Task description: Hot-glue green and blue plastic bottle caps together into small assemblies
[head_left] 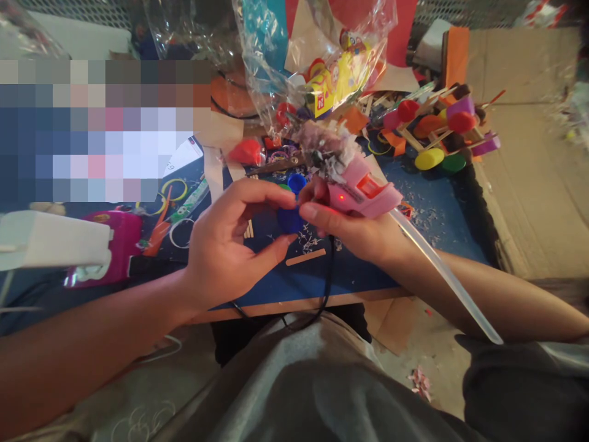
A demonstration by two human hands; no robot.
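My right hand (350, 230) is wrapped round a pink hot glue gun (384, 197), whose small red light is lit. A long clear glue stick (453, 282) sticks out of its back end, over my right forearm. Tangled grey scraps of fluff cover the front part of the gun, and its nozzle is hidden. Curved thumb and fingers of my left hand (234, 239) close on a round blue plastic cap (289, 220). Just behind it shows another blue cap (297, 182), with a bit of green beside it. The fingertips of both hands nearly meet at the cap.
A craft stick (306, 257) lies near the blue table's front edge. Wooden-stick pieces with coloured caps (430, 158) stand at the right, by cardboard (529, 153). Scissors (280, 164) and a plastic bag (267, 73) lie behind. At left are a magenta device (126, 239) and a white adapter (59, 239).
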